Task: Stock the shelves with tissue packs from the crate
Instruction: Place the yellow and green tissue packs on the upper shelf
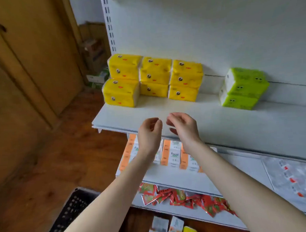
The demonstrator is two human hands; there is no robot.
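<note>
Several yellow tissue packs (153,78) with duck faces stand stacked two high at the left of the white upper shelf (220,123). Two green tissue packs (243,88) are stacked further right on the same shelf. My left hand (149,132) and my right hand (183,126) hover side by side at the shelf's front edge, fingers loosely curled and apart, holding nothing. The black perforated crate (72,210) sits on the floor at the lower left, partly hidden by my left forearm. More tissue packs (174,228) lie at the bottom edge; whether they are in the crate I cannot tell.
Orange-and-white packs (172,154) fill the shelf below. Red snack sachets (185,197) lie on a lower shelf, clear bagged goods (293,177) at right. Brown wooden doors (30,65) and cardboard boxes (94,51) stand at left. The floor is wood.
</note>
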